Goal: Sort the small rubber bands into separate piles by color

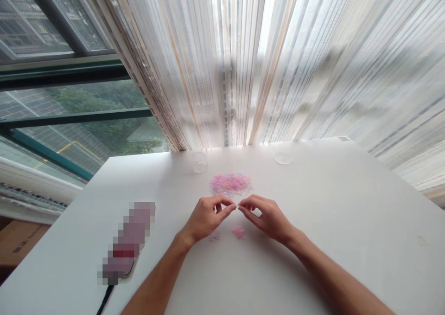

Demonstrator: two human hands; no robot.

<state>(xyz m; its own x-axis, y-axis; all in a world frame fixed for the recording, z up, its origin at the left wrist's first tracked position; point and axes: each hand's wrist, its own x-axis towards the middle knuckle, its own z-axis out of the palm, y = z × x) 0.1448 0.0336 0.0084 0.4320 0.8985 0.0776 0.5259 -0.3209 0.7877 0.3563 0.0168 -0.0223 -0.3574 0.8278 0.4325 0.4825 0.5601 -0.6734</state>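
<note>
My left hand (208,215) and my right hand (263,214) meet fingertip to fingertip over the table, each in a pinch. Whatever sits between the fingertips is too small to name. Just beyond them lies a loose pile of thin pink and lilac pieces (231,184), like small strips or rings. Nearer to me are two smaller heaps: a pink one (238,233) between my wrists and a pale lilac one (215,235) beside my left wrist.
On the white table (347,241), a clear plastic cup (199,162) stands at the back, with a clear round lid (283,157) to its right. A blurred-out phone (130,241) with a black cable (105,299) lies at left. Striped curtains (236,64) hang behind.
</note>
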